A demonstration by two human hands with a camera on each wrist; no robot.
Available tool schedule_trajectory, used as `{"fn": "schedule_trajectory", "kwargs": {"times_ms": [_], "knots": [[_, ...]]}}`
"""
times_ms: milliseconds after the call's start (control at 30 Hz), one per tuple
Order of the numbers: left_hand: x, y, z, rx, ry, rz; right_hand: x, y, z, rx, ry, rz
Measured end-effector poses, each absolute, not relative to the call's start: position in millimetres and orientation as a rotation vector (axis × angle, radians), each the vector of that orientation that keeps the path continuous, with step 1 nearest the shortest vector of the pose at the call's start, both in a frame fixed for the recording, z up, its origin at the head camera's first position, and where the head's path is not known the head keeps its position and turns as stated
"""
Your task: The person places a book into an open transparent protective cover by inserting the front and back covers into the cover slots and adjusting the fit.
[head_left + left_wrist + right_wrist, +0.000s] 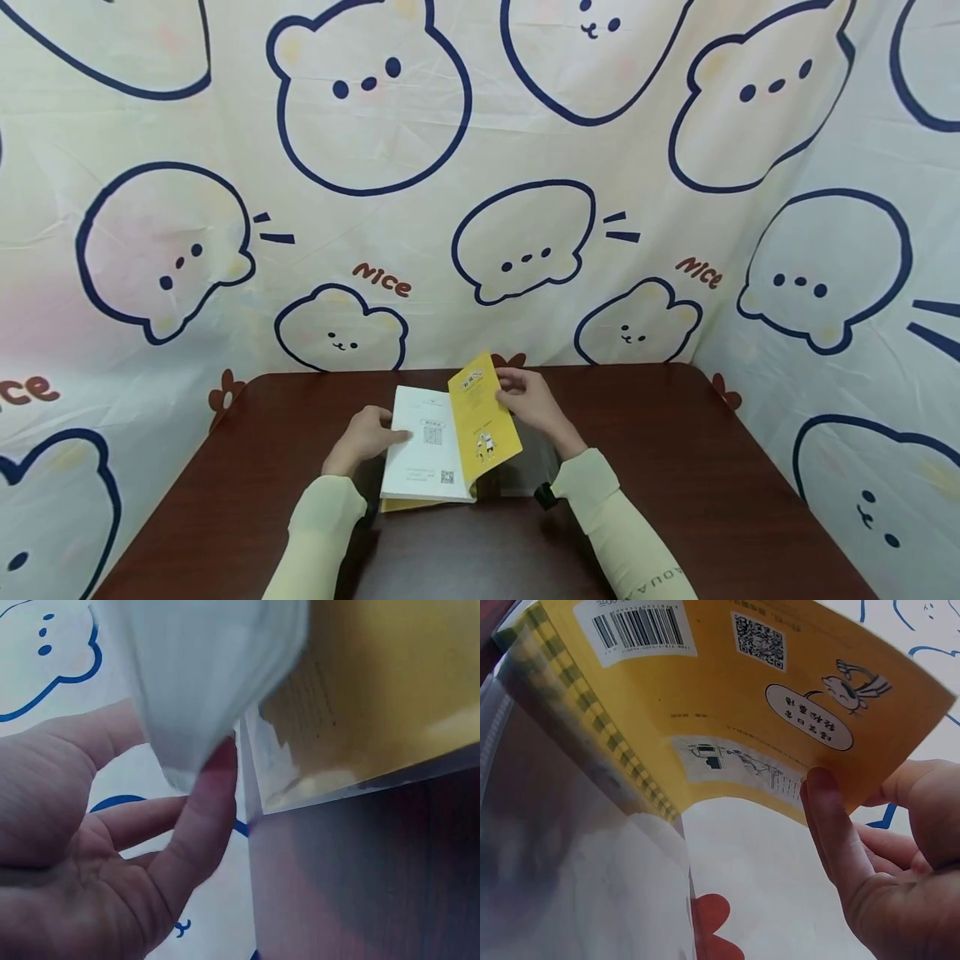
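Note:
A yellow-covered book is spread open over the brown table, its white page (pixel 416 417) facing up on the left. My left hand (pixel 365 439) pinches the left edge of the pages, thumb on top; the left wrist view shows that page block (pixel 210 675) and the yellow inner cover (pixel 397 682). On the other side, my right hand (pixel 538 406) pinches the outer edge of the raised yellow cover (pixel 483 412), which bends upward. Its outside, in the right wrist view, carries a barcode (pixel 641 631) and a QR code. Beneath the right hand lies a clear plastic sheet (pixel 527 467).
The brown table (pixel 660 500) extends around the book on both sides. A pale cartoon-printed cloth (pixel 420 242) hangs behind the table's far edge and along the sides. A dark strap (pixel 545 497) sits at the right wrist.

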State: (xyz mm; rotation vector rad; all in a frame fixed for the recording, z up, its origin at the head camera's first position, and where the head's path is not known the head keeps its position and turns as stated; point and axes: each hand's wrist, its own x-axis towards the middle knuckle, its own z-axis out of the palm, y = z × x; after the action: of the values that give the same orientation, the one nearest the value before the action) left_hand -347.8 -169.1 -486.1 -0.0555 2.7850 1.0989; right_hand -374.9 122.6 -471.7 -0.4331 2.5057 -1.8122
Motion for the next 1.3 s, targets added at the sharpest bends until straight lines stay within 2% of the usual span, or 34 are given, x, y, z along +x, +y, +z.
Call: {"fn": "schedule_trajectory", "kwargs": {"times_ms": [367, 767, 1000, 1300], "knots": [[-345.7, -160.6, -486.8, 0.017, 2.869, 0.942, -377.0, 126.0, -475.9, -0.417, 2.508, -1.769], [-345.2, -96.7, -464.5, 0.608, 2.862, 1.189, -376.2, 126.1, -473.0, -0.516, 2.508, -1.729], [-349.4, -61.8, -467.7, 0.672, 2.871, 1.071, -379.0, 128.4, -474.4, -0.636, 2.569, -1.657], [-348.1, -49.0, -472.8, 0.63, 2.846, 1.112, -381.9, 135.7, -476.9, -0.765, 2.498, -1.614]]}}
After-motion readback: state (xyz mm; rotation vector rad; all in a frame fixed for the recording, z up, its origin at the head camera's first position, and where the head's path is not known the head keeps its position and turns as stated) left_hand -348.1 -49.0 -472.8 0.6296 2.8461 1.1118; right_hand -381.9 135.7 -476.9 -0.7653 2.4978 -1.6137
